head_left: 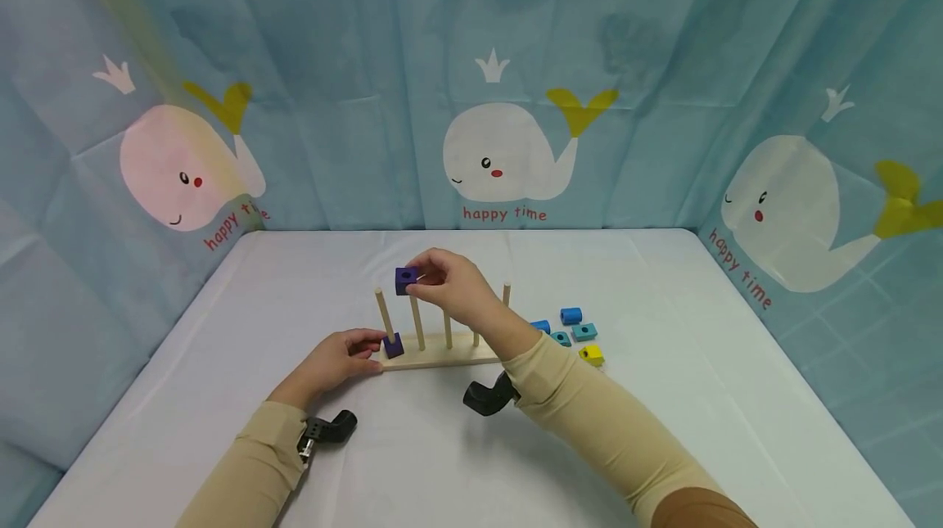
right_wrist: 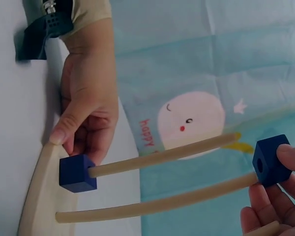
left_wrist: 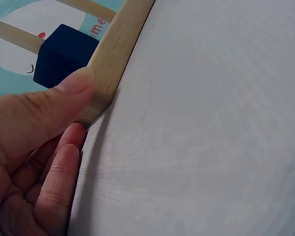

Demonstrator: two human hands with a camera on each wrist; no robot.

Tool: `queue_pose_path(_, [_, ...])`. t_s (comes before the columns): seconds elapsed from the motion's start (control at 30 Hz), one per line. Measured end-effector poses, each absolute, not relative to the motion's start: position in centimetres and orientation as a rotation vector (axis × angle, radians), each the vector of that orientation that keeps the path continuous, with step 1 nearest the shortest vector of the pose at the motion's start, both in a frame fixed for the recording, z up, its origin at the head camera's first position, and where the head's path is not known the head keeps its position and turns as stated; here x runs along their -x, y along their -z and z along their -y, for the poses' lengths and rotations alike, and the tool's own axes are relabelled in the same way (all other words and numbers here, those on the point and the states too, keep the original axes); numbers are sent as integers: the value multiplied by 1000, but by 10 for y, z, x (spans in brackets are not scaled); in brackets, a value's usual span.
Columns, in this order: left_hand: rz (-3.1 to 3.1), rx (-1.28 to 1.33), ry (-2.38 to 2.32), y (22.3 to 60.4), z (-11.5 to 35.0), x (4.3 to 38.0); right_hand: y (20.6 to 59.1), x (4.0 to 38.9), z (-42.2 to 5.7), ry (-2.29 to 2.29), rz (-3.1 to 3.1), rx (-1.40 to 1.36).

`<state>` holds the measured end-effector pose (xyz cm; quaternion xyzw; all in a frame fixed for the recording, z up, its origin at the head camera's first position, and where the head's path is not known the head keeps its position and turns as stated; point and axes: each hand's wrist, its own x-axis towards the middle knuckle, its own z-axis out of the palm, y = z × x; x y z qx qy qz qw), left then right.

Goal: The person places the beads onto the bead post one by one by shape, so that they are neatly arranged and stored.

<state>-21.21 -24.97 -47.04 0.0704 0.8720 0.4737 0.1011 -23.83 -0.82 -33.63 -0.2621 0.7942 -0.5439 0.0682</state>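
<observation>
Head view; upper purple block; pinched, left of right hand

Tabletop, one: white, at the clock's centre. Backdrop, one: pale blue fabric, creased, running from 9 through 12 to 3 o'clock. Printed on it: pinkish whale, 10 o'clock; white whale, 12 o'clock; second white whale, 2 o'clock. All three with yellow tail fluke, red cheek. White crown, at 12 o'clock from the middle whale; red "happy time" lettering, at its 6 o'clock.
</observation>
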Motion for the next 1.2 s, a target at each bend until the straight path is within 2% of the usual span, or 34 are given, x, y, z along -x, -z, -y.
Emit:
queue_pose_path(0.13, [-2558,-209,-1422,461,246,207,331,237,11,1647,-2378,807])
queue_pose_path(0.43, [-2558,-214,-1406,471,251,213,322,233,27,1629,-2379,872])
queue_pose_path(0.73, [-2575,-210,-1383,470,250,212,335,225,44,1555,-2465,874])
queue_pose_path(1.2, [-2572,-188,-1396,468,248,212,354,224,52,1601,-2522,730])
